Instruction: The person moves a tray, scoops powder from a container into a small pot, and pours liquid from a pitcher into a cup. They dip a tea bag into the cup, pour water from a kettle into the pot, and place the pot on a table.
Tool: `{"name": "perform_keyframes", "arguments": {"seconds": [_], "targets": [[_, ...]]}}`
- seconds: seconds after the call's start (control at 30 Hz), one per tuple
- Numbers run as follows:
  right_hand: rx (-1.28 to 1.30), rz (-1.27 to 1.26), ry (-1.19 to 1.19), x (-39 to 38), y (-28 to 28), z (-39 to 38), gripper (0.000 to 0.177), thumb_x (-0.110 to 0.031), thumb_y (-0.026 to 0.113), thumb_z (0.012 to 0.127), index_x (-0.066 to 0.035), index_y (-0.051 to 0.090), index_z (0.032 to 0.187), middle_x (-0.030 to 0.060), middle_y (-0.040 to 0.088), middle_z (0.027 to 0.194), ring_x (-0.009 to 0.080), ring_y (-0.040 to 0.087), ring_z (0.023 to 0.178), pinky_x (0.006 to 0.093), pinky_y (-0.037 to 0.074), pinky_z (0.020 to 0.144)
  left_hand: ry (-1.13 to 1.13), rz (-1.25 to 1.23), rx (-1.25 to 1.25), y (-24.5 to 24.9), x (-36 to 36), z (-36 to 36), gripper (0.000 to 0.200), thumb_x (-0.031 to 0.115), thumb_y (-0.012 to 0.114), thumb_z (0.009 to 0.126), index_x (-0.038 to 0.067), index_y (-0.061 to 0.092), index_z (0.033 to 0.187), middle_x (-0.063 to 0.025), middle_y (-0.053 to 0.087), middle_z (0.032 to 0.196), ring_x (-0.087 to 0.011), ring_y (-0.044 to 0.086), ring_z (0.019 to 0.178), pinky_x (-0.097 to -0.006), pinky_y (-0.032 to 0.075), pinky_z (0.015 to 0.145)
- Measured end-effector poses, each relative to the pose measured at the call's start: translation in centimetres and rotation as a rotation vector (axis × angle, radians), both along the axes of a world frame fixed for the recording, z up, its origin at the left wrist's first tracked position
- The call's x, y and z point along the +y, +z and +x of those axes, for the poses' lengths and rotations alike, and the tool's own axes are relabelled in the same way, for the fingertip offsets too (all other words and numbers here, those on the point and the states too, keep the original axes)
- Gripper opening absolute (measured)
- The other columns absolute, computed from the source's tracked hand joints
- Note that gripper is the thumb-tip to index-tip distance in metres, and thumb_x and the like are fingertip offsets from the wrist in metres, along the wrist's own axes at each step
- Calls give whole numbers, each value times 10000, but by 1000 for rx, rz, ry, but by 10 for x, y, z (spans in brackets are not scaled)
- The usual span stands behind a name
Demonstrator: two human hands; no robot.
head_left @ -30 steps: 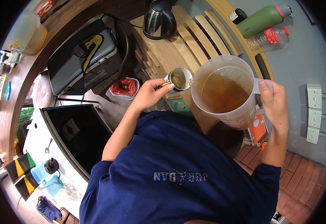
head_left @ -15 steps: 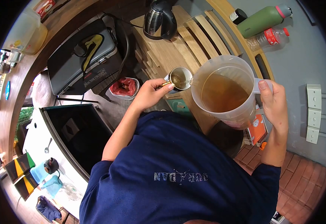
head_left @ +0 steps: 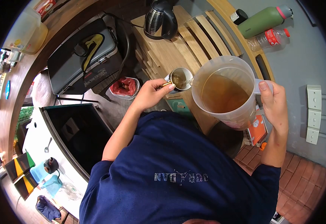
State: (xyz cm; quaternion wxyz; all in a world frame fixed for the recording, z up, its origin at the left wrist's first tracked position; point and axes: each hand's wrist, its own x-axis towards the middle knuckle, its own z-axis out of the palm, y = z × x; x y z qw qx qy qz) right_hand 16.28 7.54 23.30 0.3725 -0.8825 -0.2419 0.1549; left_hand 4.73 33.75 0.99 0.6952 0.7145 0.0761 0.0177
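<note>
My right hand (head_left: 274, 101) is closed around the handle of a large translucent plastic pitcher (head_left: 222, 115), which is tilted to the left. Brown liquid (head_left: 222, 95) fills part of the pitcher. Its spout is at the rim of a white cup (head_left: 187, 71), where a clear-looking stream appears to run in. Brownish liquid shows inside the cup. My left hand (head_left: 153, 94) pinches the cup's gold-coloured handle (head_left: 166, 84), holding the cup with its opening towards the pitcher.
A slatted wooden bench (head_left: 170, 46) lies beyond the cup, with a steel kettle (head_left: 157, 22) on it. A green bottle (head_left: 263, 23) and a plastic bottle (head_left: 269, 39) are at upper right. To the left are a grey cooler box (head_left: 80, 56) and a red-lined bin (head_left: 125, 87).
Both hands, the pitcher and the cup stay almost in the same place. The view has shifted only very slightly.
</note>
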Motion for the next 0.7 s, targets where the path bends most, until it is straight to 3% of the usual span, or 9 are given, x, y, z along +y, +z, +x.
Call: {"name": "perform_keyframes", "arguments": {"seconds": [0.43, 0.47, 0.63, 0.7], "targets": [[-20, -43, -19, 1, 1, 0, 400, -349, 576, 894, 40, 629, 818, -17, 541, 629, 53, 436, 570, 230, 356, 512, -43, -11, 53, 2, 0, -1, 243, 221, 613, 887, -22, 632, 885, 47, 548, 716, -33, 448, 702, -221, 390, 623], [-23, -41, -19, 1, 1, 0, 400, -349, 576, 894, 40, 629, 818, -17, 541, 629, 53, 436, 570, 230, 356, 512, -5, -5, 1, -1, -2, 0, 299, 278, 636, 867, -20, 650, 877, 28, 541, 657, -43, 441, 641, -224, 387, 580], [13, -22, -25, 2, 1, 0, 395, -344, 583, 890, 44, 632, 835, -1, 559, 640, 59, 460, 584, 230, 378, 533, -12, -16, 13, -1, -2, 0, 304, 283, 636, 867, -20, 649, 871, 29, 537, 655, -40, 437, 641, -223, 381, 575], [2, -30, -23, 3, 1, 0, 389, -338, 587, 887, 45, 634, 837, 5, 566, 648, 66, 471, 594, 235, 387, 544, -33, -16, 56, 0, -1, 0, 231, 219, 624, 879, -11, 635, 864, 58, 536, 704, -25, 435, 682, -211, 374, 600]]}}
